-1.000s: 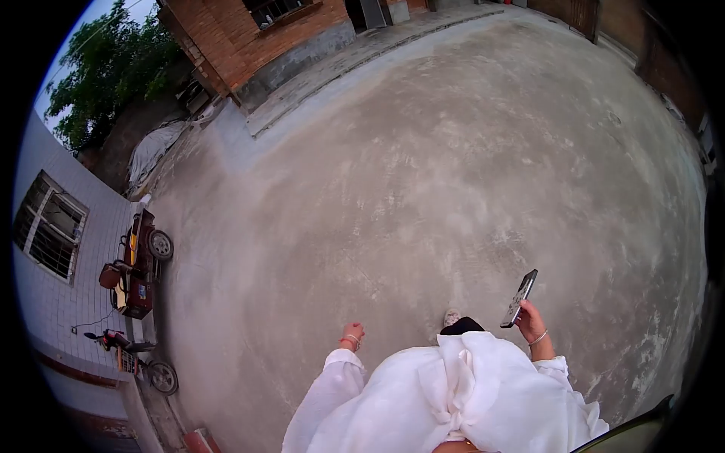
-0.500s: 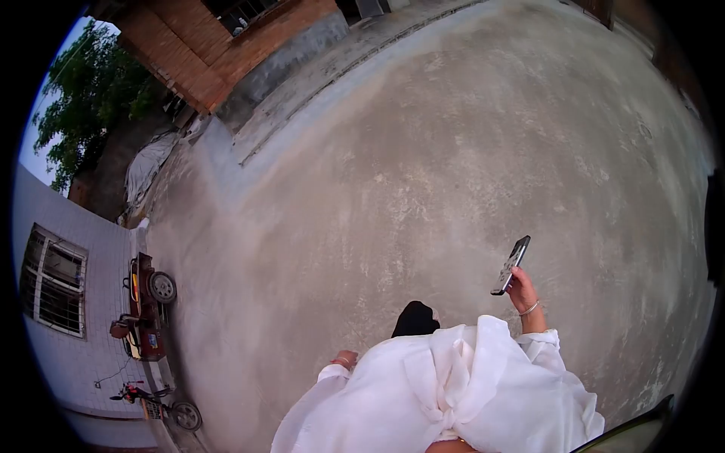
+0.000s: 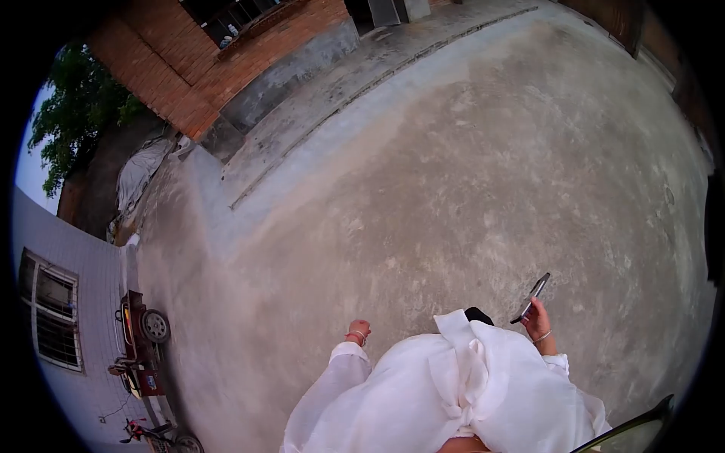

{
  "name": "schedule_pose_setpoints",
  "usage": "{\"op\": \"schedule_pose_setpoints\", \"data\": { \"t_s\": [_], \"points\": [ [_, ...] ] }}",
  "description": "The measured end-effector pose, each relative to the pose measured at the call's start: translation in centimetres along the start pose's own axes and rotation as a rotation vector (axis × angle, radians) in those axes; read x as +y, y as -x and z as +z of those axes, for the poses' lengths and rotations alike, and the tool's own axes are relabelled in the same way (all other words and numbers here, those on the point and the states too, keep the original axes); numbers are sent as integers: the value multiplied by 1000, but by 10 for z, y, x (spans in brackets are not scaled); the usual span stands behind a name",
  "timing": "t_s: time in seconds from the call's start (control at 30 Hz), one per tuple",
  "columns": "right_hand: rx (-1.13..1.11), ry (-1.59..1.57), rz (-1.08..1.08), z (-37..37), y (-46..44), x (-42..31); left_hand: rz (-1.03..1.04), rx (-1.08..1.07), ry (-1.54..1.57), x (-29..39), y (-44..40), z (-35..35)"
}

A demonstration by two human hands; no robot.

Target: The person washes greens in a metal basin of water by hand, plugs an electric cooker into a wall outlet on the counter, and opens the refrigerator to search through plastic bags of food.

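A smartphone (image 3: 536,290) with a dark edge is gripped in my right hand (image 3: 538,323), out in front of my white shirt on the right. It is tilted, and its edge faces me more than its screen. On the wrist sits a pale bracelet (image 3: 543,336). My left hand (image 3: 359,329) is raised at the front left with its fingers curled into a loose fist, and nothing shows in it. A bracelet circles that wrist too. Under the shirt hem, a bit of black legwear (image 3: 478,315) shows.
Concrete ground (image 3: 393,204) spreads ahead. A low raised step (image 3: 317,121) runs along a brick building (image 3: 162,68). To the left, a three-wheeled cart (image 3: 143,332) and a motorbike (image 3: 162,436) stand by a pale wall with a barred window (image 3: 54,309). A grey cover (image 3: 141,174) lies farther back.
My left hand has swung forward and up. The phone in my right hand has moved lower and slightly right, turning more edge-on. The step and the brick building now appear closer.
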State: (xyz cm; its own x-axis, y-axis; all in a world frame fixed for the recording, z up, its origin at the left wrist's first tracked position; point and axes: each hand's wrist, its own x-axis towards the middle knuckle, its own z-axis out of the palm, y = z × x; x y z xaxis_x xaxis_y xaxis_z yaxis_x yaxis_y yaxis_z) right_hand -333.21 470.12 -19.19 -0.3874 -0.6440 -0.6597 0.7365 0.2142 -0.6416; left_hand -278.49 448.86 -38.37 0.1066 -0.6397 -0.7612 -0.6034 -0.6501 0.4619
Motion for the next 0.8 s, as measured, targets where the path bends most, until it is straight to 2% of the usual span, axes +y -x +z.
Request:
{"op": "schedule_pose_setpoints", "data": {
  "t_s": [0.03, 0.07, 0.1, 0.13, 0.2, 0.23, 0.33, 0.37, 0.4, 0.53, 0.57, 0.67, 0.8],
  "points": [
    [9, -10, -3, 13, -29, -18, 161, -14, -97, 71, -35, 5],
    [19, 3, -23, 28, -64, -36, 162, -106, -19, 147, -67, 8],
    [28, 19, -38, 41, -96, -53, 102, -108, 228, 224, -87, 16],
    [37, 40, -44, 52, -129, -68, 365, -22, 24, 291, -120, 19],
    [30, 16, -24, 80, -221, -99, 941, 333, -659, 460, -92, 9],
    [29, 18, 7, 95, -260, -119, 1154, 447, -799, 539, -74, -2],
    [0, -9, 39, 164, -389, -191, 1446, 616, -924, 724, -83, -29],
    [-32, -38, 15, 203, -430, -226, 1474, 659, -979, 785, -91, -39],
    [-62, -24, -14, 228, -464, -233, 1506, 711, -1038, 811, -101, -47],
    [-212, 27, -106, 340, -584, -334, 1549, 851, -1189, 951, -138, -66],
    [-324, -29, -96, 361, -631, -357, 1556, 864, -1225, 988, -157, -72],
    [-369, -42, -118, 428, -731, -403, 1577, 907, -1255, 1067, -228, -85],
    [-277, -46, -170, 500, -842, -472, 1557, 893, -1159, 1195, -326, -106]
  ]
}}
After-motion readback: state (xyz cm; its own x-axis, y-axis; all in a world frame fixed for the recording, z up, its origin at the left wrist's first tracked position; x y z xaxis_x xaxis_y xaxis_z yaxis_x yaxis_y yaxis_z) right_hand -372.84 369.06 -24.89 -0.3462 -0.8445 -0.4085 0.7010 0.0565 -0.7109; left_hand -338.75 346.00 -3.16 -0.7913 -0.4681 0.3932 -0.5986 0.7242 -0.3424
